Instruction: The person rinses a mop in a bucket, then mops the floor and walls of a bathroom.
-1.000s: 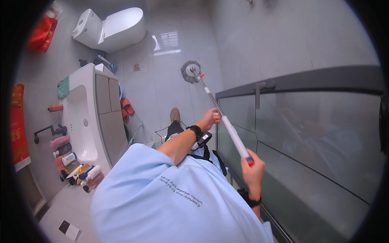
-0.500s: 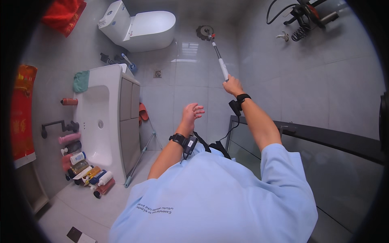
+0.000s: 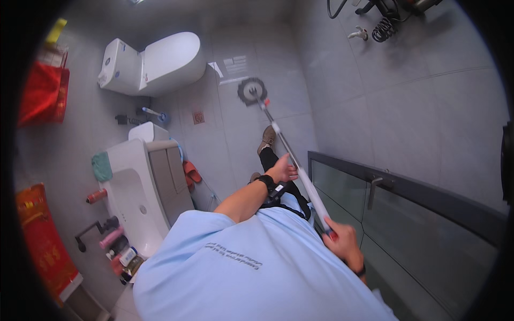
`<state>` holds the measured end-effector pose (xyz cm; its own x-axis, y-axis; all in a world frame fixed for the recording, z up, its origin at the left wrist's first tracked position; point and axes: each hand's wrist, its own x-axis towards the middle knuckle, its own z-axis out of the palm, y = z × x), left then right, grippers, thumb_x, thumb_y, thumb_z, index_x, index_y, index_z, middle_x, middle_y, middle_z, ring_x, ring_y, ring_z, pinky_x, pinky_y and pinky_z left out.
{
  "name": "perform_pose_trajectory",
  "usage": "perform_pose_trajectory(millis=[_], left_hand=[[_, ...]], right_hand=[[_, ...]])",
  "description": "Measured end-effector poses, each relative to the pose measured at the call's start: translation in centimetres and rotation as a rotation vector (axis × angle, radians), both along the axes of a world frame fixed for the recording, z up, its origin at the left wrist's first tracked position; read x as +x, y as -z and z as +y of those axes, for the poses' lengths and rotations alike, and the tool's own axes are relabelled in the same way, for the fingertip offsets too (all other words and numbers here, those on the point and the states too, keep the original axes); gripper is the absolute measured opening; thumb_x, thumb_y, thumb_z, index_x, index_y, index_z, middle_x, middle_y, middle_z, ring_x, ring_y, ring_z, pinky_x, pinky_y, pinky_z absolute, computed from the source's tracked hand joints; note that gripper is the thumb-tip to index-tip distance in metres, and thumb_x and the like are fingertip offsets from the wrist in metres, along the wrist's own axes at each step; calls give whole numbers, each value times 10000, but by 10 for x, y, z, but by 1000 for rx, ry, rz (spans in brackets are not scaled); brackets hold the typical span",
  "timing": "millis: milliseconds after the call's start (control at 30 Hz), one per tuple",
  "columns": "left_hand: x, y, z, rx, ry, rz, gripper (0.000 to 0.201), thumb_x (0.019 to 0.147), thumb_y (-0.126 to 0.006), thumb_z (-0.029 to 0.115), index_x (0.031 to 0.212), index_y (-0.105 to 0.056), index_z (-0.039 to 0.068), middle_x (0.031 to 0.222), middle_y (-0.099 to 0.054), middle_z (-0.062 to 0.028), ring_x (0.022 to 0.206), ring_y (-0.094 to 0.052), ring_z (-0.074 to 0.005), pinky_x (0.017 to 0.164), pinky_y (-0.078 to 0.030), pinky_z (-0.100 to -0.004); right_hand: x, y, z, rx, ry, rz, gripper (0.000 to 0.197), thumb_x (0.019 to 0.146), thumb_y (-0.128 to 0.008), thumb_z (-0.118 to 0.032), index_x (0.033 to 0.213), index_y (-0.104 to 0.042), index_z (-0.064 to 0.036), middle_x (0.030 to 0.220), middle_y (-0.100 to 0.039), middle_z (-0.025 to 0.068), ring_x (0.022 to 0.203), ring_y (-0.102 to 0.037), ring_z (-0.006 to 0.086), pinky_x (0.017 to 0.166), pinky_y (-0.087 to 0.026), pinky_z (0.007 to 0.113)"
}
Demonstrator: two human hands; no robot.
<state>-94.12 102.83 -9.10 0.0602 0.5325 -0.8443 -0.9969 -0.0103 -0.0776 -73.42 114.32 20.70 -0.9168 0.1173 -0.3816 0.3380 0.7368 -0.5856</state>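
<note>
A mop (image 3: 312, 195) with a white and silver telescopic pole slants across the floor in front of me. Its round grey fringed head (image 3: 244, 98) lies flat on the tiles beyond my shoe. My right hand (image 3: 342, 242) is closed around the top end of the pole, by a red part. Beside the middle of the pole is my left hand (image 3: 282, 170), its fingers loosely apart at the pole's left side. Whether those fingers touch the pole is hard to make out. Both wrists wear black straps.
A white toilet (image 3: 174, 56) stands at the far left, with a floor drain (image 3: 198, 117) nearby. The washbasin cabinet (image 3: 167, 170), orange slippers (image 3: 191, 172) and several bottles (image 3: 126, 257) are on the left. A dark-framed glass door (image 3: 353, 206) stands close on my right.
My right hand has drawn back toward me with the mop, and the mop head has slid nearer and left. My left hand has moved right, up to the pole. The view has turned.
</note>
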Motion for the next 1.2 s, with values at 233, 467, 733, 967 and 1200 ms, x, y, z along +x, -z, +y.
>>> perform_pose_trajectory(millis=[233,467,733,967,1200], left_hand=[[-64,-12,49,-262,52,-63,696,824,-532,422,1349,-249,64,985,-453,-163,804,-532,-291,757,-471,-472],[-192,-14,57,8,-364,207,312,870,-465,365,924,-438,59,760,-538,-88,711,-567,-262,771,-469,-419],[-315,-52,53,-60,-286,584,392,887,-435,359,1068,-445,11,864,-590,-77,737,-584,-171,679,-452,-294],[-365,2,71,50,-357,151,567,889,-394,472,1165,-395,-24,1048,-560,-166,957,-564,-285,903,-412,-404],[-419,0,120,-85,-408,-310,774,814,-489,526,1316,-230,-4,1072,-420,-153,841,-502,-277,794,-433,-465]], right_hand=[[-25,-24,11,-134,306,21,486,599,-654,-35,1083,-626,-60,649,-564,185,558,-556,345,518,-441,370],[-237,79,63,-69,70,156,469,657,-613,-190,1122,-611,-126,628,-581,179,614,-577,363,621,-475,443],[-446,150,70,-53,90,142,501,691,-579,-219,1188,-569,-154,690,-591,196,661,-587,362,624,-466,431],[-381,60,99,-77,109,154,442,683,-650,-134,1120,-608,-84,689,-581,164,617,-565,317,595,-461,371],[-373,-74,105,183,704,179,204,720,-592,-66,893,-626,36,691,-529,48,622,-465,118,583,-387,252]])
